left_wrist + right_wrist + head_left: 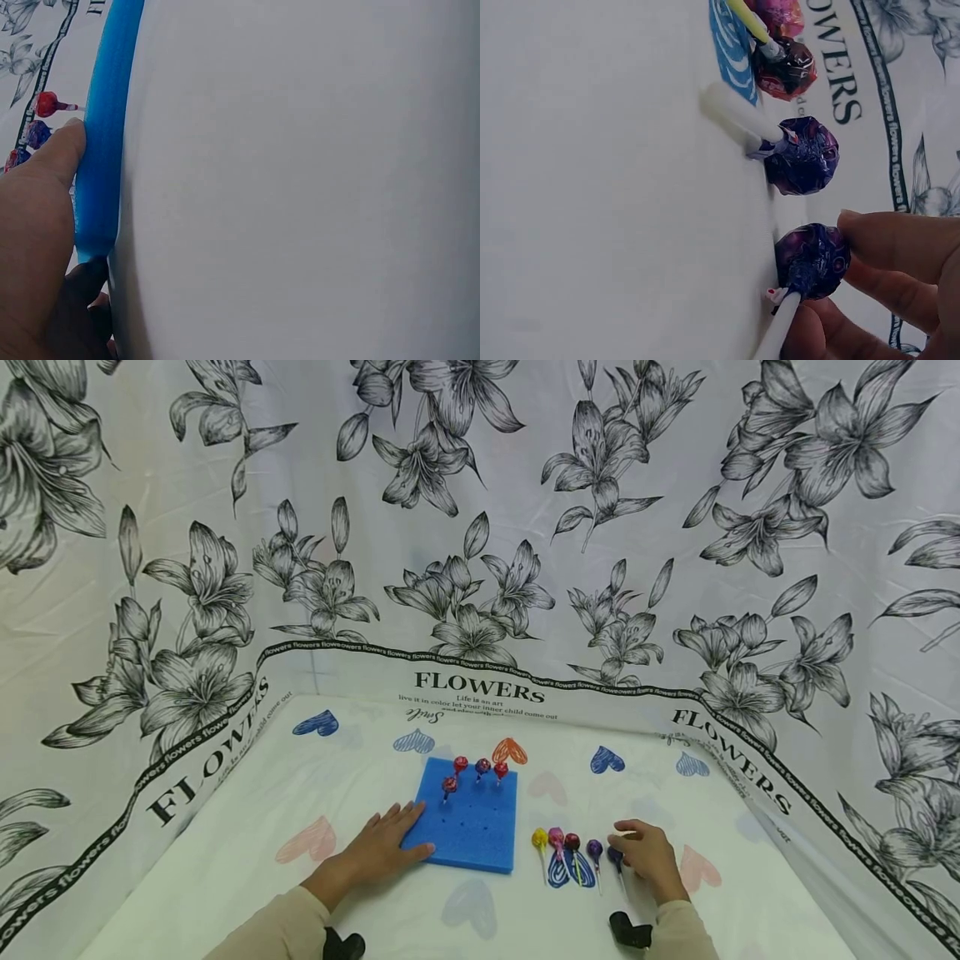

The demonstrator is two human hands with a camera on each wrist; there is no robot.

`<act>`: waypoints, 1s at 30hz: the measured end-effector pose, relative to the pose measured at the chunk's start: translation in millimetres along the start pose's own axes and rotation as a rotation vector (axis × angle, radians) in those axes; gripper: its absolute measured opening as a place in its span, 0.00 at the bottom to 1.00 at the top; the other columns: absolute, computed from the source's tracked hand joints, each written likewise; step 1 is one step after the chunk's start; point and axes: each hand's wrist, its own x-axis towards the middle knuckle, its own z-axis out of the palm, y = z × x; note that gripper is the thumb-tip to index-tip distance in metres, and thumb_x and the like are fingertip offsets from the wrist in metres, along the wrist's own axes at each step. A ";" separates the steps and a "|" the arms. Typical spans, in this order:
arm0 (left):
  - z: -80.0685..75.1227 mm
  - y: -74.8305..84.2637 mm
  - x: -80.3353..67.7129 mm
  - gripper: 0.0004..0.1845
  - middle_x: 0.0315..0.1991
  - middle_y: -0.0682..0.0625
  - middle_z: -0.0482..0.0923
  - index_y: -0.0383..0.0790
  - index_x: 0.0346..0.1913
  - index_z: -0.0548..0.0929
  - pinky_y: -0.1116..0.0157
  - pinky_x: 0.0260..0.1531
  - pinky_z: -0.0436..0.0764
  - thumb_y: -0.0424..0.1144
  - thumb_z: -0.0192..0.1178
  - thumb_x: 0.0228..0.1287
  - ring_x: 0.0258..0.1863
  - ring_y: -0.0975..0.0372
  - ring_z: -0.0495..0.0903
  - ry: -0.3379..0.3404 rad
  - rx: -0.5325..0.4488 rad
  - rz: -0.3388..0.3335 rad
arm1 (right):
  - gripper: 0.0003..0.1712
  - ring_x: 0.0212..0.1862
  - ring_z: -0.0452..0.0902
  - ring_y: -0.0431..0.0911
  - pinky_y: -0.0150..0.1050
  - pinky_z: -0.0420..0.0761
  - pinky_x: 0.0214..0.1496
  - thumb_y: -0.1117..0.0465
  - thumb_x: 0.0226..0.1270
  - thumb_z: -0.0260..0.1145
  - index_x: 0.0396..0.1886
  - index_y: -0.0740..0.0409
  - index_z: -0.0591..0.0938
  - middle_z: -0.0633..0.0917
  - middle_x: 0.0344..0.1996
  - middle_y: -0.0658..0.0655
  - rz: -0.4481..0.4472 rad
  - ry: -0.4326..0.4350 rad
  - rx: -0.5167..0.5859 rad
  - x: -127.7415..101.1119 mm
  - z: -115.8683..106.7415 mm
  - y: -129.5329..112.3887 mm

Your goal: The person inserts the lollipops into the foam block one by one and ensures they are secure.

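Centrally, square blue foam block on white heart-printed table: four wrapped lollipops stand in its far holes. Left hand lies spread against block's left edge. Right of block, four loose lollipops lie flat; right hand pinches dark purple wrapped lollipop beside them.

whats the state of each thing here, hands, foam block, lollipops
left hand: flat, fingers straight, resting on the foam block's left edge
right hand: pinching the rightmost lollipop's head
foam block: flat on the table, four lollipops standing in it
rightmost lollipop: wrapped, lying on the table
other loose lollipops: four, wrapped, lying in a row
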 end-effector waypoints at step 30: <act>1.6 0.1 1.0 0.44 0.72 0.41 0.57 0.43 0.75 0.58 0.42 0.67 0.45 0.65 0.54 0.64 0.72 0.44 0.49 -0.006 0.014 -0.031 | 0.21 0.43 0.80 0.53 0.49 0.83 0.42 0.70 0.67 0.57 0.58 0.73 0.75 0.83 0.45 0.65 0.007 -0.028 0.384 -10.5 -25.4 -36.1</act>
